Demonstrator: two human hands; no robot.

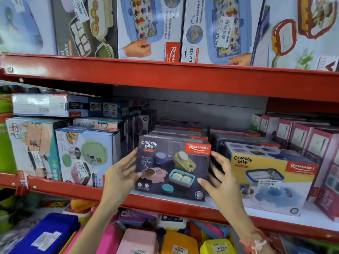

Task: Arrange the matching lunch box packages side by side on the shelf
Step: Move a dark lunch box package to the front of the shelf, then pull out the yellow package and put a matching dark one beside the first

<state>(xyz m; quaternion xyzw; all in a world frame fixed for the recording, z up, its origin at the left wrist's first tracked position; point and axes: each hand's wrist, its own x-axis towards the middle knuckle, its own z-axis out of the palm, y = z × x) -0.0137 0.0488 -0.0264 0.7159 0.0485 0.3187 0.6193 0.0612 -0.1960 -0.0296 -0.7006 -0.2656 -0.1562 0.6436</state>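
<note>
On the middle red shelf [165,204], at the far left, stands a pale blue box [88,156] picturing a green lunch container. The left hand [122,174] presses its fingers against the left edge of a dark box [172,167], thumb laid on the front face, so it grips that side. This dark box stands upright at the shelf's front edge, tilted slightly; it reads "Crunchy bite" in white, carries a red Rishabh label at the top right, and shows pink, olive and teal containers. More dark boxes [179,132] are stacked behind it. The right hand [220,178] is spread wide at the box's right edge, fingertips near or just touching it. Just beside it to the right sits a yellow box [271,178] with the same "Crunchy bite" name and a price sticker.
</note>
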